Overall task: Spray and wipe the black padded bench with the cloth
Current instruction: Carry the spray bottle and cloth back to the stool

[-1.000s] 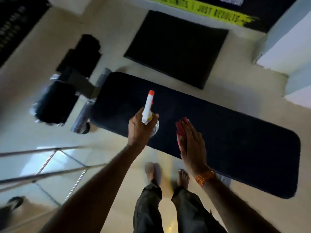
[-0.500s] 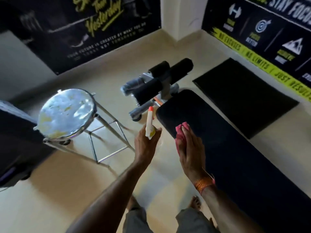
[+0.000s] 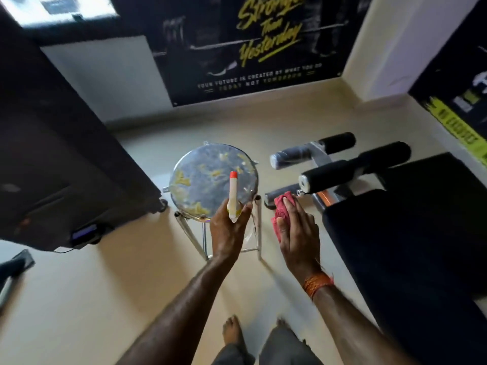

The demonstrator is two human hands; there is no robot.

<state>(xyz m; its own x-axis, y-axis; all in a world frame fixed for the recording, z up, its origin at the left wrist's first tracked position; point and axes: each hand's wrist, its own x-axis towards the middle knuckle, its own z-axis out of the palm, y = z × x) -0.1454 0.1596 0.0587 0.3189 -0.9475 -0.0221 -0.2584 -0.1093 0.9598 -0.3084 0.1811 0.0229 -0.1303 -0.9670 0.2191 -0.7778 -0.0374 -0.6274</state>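
The black padded bench (image 3: pixel 411 238) fills the right side of the head view, its foam leg rollers (image 3: pixel 353 167) at the far end. My left hand (image 3: pixel 228 230) grips a white spray bottle (image 3: pixel 233 197) with an orange-red tip, held upright in front of the stool. My right hand (image 3: pixel 299 233) holds a red cloth (image 3: pixel 282 209) under its palm and fingers, in the air just left of the bench's edge, off the padding.
A round metal stool (image 3: pixel 210 180) with a stained top stands on the beige floor ahead of my left hand. A large black cabinet (image 3: pixel 60 159) takes the left side. Posters cover the far wall. My bare feet (image 3: pixel 232 330) show at the bottom.
My view has swung left, away from the bench toward the stool. Both hands came off the bench top with the bottle and cloth and now hang beside it.
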